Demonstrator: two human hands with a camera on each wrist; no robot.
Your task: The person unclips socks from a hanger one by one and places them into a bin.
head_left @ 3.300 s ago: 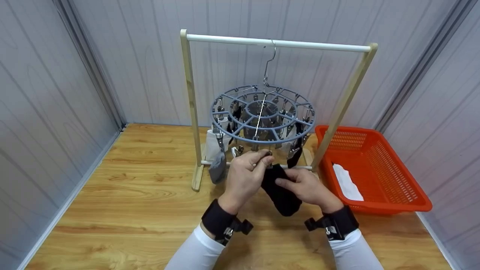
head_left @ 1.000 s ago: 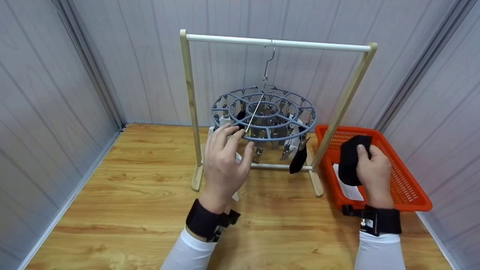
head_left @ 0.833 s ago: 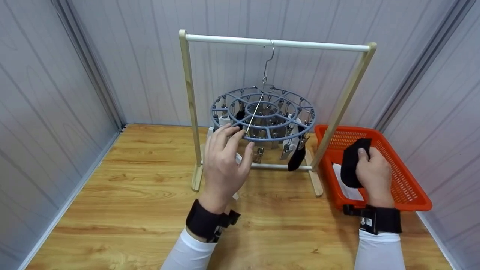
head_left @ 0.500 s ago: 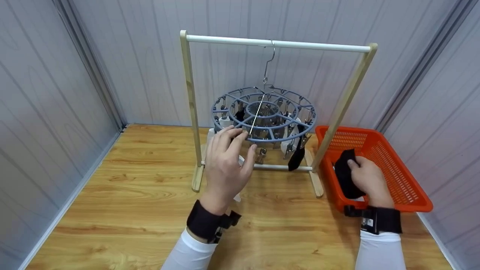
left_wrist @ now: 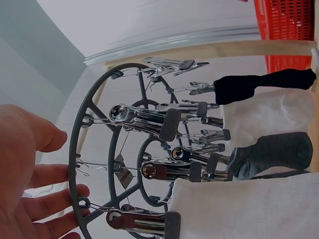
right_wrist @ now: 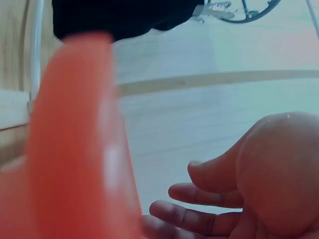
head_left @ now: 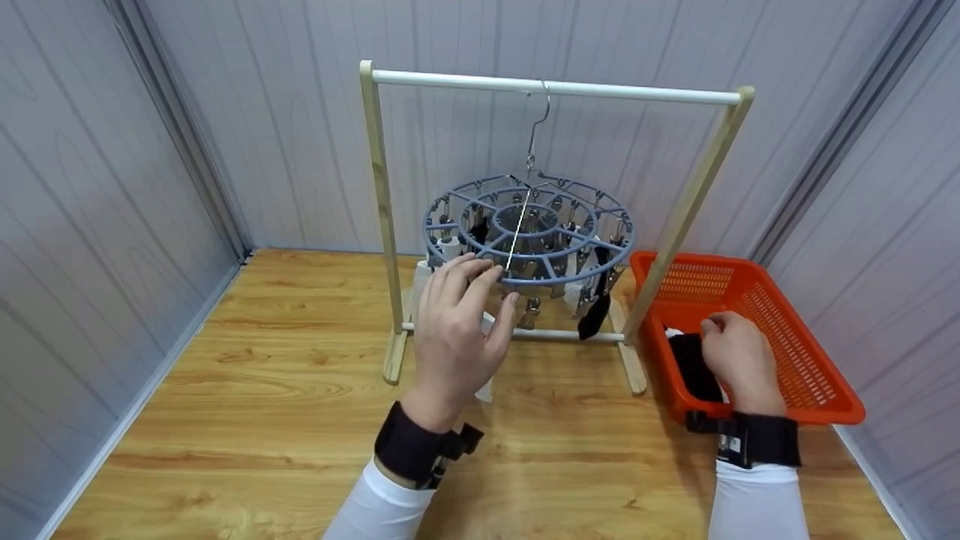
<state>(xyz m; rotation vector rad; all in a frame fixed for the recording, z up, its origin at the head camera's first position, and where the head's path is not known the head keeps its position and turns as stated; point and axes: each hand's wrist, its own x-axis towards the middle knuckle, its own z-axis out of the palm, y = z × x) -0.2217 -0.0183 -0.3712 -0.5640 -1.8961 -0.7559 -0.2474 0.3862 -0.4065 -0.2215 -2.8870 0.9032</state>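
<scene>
My left hand [head_left: 461, 330] has its fingers extended at the front-left rim of a round grey clip hanger [head_left: 551, 281]; in the left wrist view the fingertips touch the ring. Socks hang from its metal clips: a black sock [left_wrist: 239, 88], a grey sock [left_wrist: 274, 154] and a white sock [left_wrist: 249, 204]. My right hand [head_left: 742, 356] hovers over the orange basket [head_left: 806, 330], fingers loosely bent and holding nothing, as the right wrist view also shows. Beside it, another black sock [head_left: 694, 367] lies in the basket, mostly covering a white sock [head_left: 673, 331].
The hanger's hook hangs from the white bar [head_left: 637, 91] of a wooden stand. One stand leg [head_left: 686, 202] rises close by the basket's left side. A bare clip [head_left: 531, 311] dangles at the front of the ring. Wooden table [head_left: 285, 420] lies below; panel walls enclose it.
Earlier both hands were at the clipped black sock. The right hand carried it rightward, lowered it into the basket and let go. The left hand moved to the rim; the ring has turned slightly.
</scene>
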